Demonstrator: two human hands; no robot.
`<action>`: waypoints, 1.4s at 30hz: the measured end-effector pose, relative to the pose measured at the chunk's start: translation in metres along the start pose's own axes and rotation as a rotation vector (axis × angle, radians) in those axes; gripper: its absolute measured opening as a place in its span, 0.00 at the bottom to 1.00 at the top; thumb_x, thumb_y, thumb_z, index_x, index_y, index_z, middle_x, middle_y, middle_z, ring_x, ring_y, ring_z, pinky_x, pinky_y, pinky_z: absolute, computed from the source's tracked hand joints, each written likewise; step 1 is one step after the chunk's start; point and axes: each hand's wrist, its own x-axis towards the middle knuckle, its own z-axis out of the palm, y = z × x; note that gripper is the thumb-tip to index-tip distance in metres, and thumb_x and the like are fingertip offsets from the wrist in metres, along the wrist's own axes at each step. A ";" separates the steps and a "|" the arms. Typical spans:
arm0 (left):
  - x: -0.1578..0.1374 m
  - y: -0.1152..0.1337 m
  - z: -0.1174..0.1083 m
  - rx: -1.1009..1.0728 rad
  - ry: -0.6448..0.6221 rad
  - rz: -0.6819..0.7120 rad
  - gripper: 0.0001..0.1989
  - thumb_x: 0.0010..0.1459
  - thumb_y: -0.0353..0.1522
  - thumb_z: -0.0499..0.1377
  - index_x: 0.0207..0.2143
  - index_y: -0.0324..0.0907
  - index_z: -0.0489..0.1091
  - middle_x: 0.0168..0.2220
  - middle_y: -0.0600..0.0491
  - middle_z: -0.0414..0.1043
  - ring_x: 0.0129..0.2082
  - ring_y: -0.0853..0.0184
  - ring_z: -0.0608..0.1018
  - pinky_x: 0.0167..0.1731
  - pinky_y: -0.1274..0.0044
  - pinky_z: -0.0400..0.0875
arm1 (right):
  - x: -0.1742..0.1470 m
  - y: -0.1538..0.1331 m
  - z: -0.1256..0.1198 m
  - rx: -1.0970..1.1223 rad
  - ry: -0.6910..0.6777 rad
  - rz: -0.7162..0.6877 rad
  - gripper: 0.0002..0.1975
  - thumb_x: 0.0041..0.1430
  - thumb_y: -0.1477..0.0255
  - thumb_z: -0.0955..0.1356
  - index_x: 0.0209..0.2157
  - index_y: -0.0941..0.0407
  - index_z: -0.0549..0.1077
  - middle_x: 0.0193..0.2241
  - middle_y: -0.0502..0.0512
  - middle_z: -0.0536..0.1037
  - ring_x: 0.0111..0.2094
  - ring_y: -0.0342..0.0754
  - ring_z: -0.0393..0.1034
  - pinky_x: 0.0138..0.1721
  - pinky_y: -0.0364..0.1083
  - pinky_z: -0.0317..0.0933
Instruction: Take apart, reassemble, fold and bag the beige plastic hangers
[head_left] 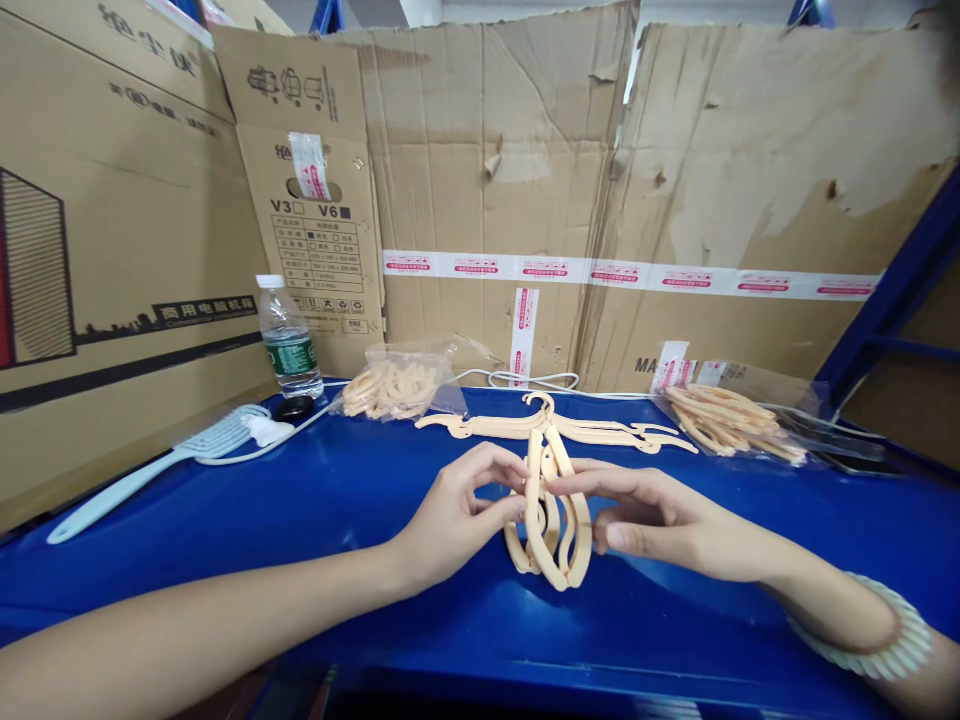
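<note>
A beige plastic folding hanger [534,520], its arms folded together, stands upright over the blue table between both hands. My left hand [469,510] is closed on its left side, thumb and fingers pinching an arm. From the right, my right hand [660,515] grips it, the index finger laid across the front and the thumb curled near the right edge. Its far fingers are partly hidden. Just behind lie several unfolded beige hangers [495,427], stacked together with their hook [538,402] toward the cardboard.
Bags of beige hanger parts lie at the back left [397,385] and back right [735,420]. A water bottle [289,345], black round object [294,408] and pale blue brush [165,460] are at left. Cardboard [487,180] walls the back; a white cable [525,380] runs along it.
</note>
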 end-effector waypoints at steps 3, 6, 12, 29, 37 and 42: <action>0.001 -0.001 0.000 0.016 -0.001 -0.020 0.06 0.56 0.28 0.61 0.35 0.42 0.65 0.34 0.55 0.67 0.39 0.66 0.75 0.35 0.76 0.75 | 0.001 -0.001 -0.002 0.049 -0.008 -0.020 0.21 0.64 0.67 0.68 0.58 0.48 0.67 0.63 0.57 0.58 0.58 0.55 0.61 0.53 0.51 0.63; 0.003 -0.002 -0.001 0.060 -0.013 0.022 0.05 0.57 0.29 0.60 0.35 0.41 0.65 0.36 0.54 0.69 0.41 0.66 0.76 0.42 0.73 0.74 | 0.001 0.000 -0.006 0.087 0.042 0.009 0.21 0.63 0.66 0.69 0.57 0.51 0.69 0.57 0.59 0.67 0.54 0.54 0.66 0.51 0.52 0.64; 0.002 0.003 -0.008 0.539 -0.141 0.224 0.09 0.56 0.27 0.59 0.41 0.41 0.68 0.40 0.51 0.72 0.44 0.63 0.74 0.48 0.68 0.69 | -0.002 0.008 -0.024 -0.022 0.291 0.153 0.22 0.58 0.60 0.71 0.51 0.56 0.74 0.37 0.56 0.77 0.32 0.46 0.70 0.36 0.47 0.68; -0.008 0.006 -0.011 0.885 -0.413 0.361 0.13 0.60 0.29 0.55 0.47 0.43 0.70 0.49 0.45 0.70 0.49 0.56 0.71 0.47 0.67 0.69 | -0.004 0.011 -0.020 -0.668 0.028 0.137 0.27 0.61 0.55 0.68 0.58 0.52 0.66 0.45 0.57 0.71 0.42 0.53 0.67 0.45 0.51 0.64; -0.007 0.006 -0.010 0.917 -0.413 0.279 0.13 0.62 0.30 0.52 0.48 0.41 0.67 0.49 0.45 0.68 0.47 0.56 0.71 0.47 0.66 0.68 | 0.000 0.017 -0.019 -0.664 0.013 0.117 0.26 0.63 0.56 0.66 0.58 0.54 0.65 0.42 0.56 0.68 0.43 0.51 0.66 0.48 0.49 0.61; -0.008 0.004 -0.011 0.883 -0.399 0.281 0.13 0.61 0.29 0.53 0.49 0.42 0.66 0.50 0.44 0.67 0.49 0.56 0.70 0.49 0.66 0.67 | 0.000 0.020 -0.020 -0.687 0.037 0.105 0.26 0.64 0.56 0.66 0.58 0.53 0.65 0.43 0.57 0.68 0.44 0.52 0.66 0.49 0.50 0.61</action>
